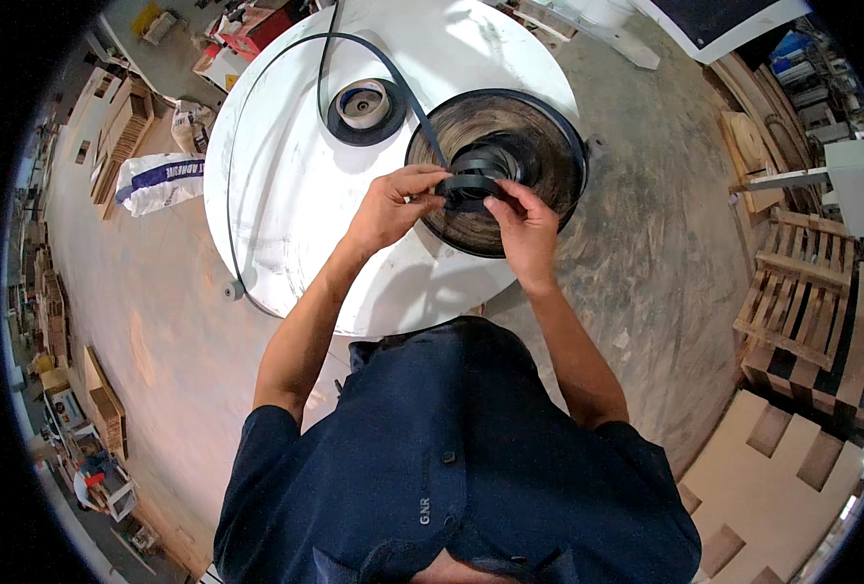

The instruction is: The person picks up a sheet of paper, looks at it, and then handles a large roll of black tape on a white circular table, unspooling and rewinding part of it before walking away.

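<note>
With thumb and fingers closed, my left hand (393,209) pinches a flat black strip (469,181) that curves in a small loop. At the other side of this loop, my right hand (529,229) grips the same strip between thumb and fingers. Both hands are over a wide black-rimmed round disc (550,146) with a scuffed brown face. A dark coil (505,156) lies on it, partly behind the held loop. From near my left fingers a long black band (383,60) arcs up and leftward across the round white table (286,146).
A pale-cored roll (362,105) on a dark base sits at the table's back. Down its left edge runs a band to a small grey wheel (232,290). White-and-blue sacks (164,185) stand left on the floor, wooden pallets (802,282) right, and a cut-out board (777,487) lower right.
</note>
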The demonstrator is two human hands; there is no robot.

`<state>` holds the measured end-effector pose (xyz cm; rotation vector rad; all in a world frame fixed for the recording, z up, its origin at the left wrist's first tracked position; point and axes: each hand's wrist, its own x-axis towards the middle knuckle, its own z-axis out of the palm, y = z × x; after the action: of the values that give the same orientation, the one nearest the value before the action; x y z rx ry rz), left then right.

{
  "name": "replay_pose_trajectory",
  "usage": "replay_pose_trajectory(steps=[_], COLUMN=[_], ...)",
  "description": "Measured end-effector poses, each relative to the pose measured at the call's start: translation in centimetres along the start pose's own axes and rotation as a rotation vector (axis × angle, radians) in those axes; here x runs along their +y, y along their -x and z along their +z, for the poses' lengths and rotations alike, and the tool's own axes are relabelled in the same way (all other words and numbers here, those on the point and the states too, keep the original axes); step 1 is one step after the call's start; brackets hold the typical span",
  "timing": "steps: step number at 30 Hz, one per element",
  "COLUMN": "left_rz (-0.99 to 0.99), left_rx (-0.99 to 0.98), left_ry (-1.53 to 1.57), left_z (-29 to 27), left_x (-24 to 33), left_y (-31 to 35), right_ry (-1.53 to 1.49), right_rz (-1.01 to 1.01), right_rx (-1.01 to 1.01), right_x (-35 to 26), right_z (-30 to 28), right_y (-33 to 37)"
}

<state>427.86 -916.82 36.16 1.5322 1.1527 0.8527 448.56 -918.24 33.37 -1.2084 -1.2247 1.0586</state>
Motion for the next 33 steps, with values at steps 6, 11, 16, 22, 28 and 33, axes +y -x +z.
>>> replay_pose_trajectory(steps=[6,11,16,22,28,33], left_rz=[0.064,0.202,-0.033,-0.091,0.007,-0.101], left_rx=[0.075,0.182,0.115,0.141,0.255,0.316], left_ry=[0.003,-0.051,-0.015,-0.155,-0.329,-0.233], left_z=[0.3,1.1,1.2,0.2,0.4,0.0], left_x=[-0.9,-1.7,-0.6,-1.5,-4.2,-4.7], left_y=[-0.1,-0.5,-1.5,-2.3,-2.4,-1.8], right_ry=[0.244,0.289,0.134,0.425,0.563,0.706], right_rz=[-0.203,-0.261,-0.106,-0.381,-0.034,-0.150], right_rx=[0.034,0.082,0.030,0.247,0.434,0.423], right_x=[0.6,2.4,3.6,3.1,7.6,6.3], right_z=[-0.2,-0.4,-1.2,-4.1,-9.3,-10.0], right_y=[-0.2,-0.4,-0.5,-0.2,-4.1,-5.4])
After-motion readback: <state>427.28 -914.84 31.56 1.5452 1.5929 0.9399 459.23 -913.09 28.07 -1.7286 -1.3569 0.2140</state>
